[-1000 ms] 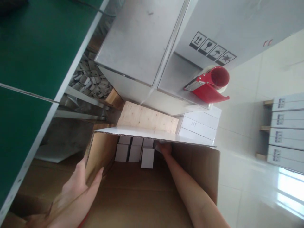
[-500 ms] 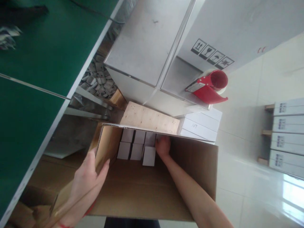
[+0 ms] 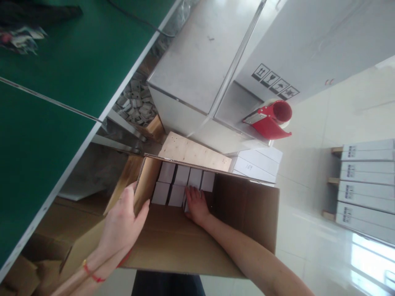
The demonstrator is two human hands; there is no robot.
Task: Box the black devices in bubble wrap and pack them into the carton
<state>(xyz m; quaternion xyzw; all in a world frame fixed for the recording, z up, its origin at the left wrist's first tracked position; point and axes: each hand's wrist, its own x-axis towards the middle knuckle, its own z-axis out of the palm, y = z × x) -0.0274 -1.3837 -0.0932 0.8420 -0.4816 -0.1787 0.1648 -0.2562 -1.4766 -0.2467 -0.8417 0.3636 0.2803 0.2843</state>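
Note:
A tall open cardboard box stands in front of me, with several small white boxes packed in two rows at its far left end. My left hand grips the left wall of the cardboard box, thumb inside and fingers outside. Inside, my right hand lies over the end of a white box in the nearer row, its fingers stretched flat against it. That box is mostly hidden under the hand. Just beyond my fingers, another white box sits at the right end of the far row.
A red tape dispenser rests on grey-white cartons beyond the box. A plywood board and white boxes marked 169 stand behind its far wall. At left is a green table; stacked white boxes sit at right.
My right hand has moved left and nearer, from beside the far row onto the nearer row's right-hand box. A white box now shows where it was. My left hand keeps its grip.

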